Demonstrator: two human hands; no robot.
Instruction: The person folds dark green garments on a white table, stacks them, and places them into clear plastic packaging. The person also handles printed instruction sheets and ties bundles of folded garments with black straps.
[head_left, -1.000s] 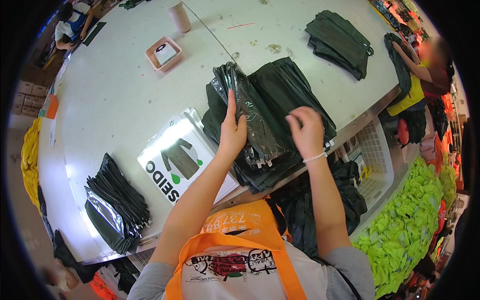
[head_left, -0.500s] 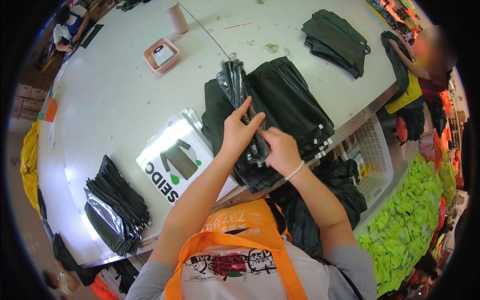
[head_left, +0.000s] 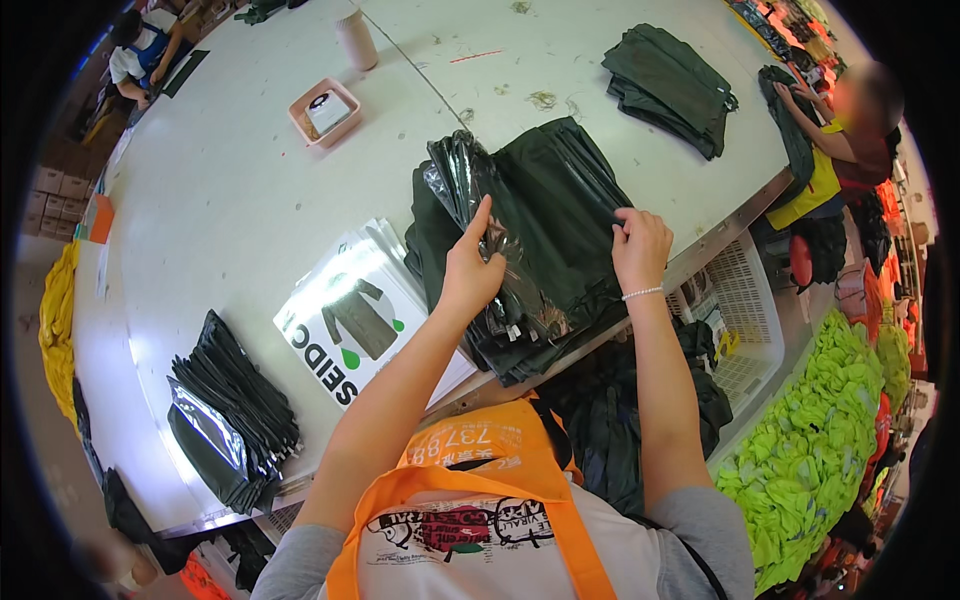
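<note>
A white table (head_left: 230,200) bears, at its near edge, a stack of dark garments (head_left: 565,205). A glossy wrapped bundle (head_left: 511,255) rests upon the stack. The left hand (head_left: 472,270) lies on this bundle, thumb and index apart; grip undetermined. The right hand (head_left: 642,248), fingers curled, is at the stack's right side; pinch cannot be confirmed.

The large, flat, pale grey worktable (head_left: 230,220) was brightly lit; white glare lay near its left edge. The stack of glossy white printed sheets (head_left: 340,335) at the near edge carried a bright hotspot. The crinkled, glossy black plastic packet (head_left: 518,252) showed small highlights. Fisheye distortion bowed the worktable's edges; black vignetting filled the frame corners. A co-worker's head (head_left: 868,98) beyond the right edge was blurred.
</note>
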